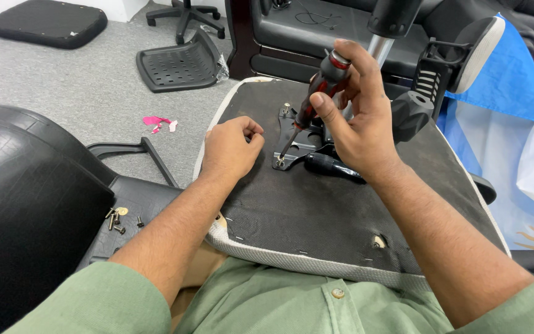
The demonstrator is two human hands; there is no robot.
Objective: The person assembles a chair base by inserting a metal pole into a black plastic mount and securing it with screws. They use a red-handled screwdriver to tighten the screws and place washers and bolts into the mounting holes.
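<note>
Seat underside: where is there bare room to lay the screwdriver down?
The seat underside is bare between the metal bracket and its near stapled edge, between both forearms. Grey carpet lies open left of it. It is crowded at the bracket, where the right hand holds the screwdriver, beside the left hand, and around the loose screws.

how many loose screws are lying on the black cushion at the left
About 5 loose screws, clustered with a brass washer on the black cushion beside the left forearm; they overlap, so more may be hidden.
</note>
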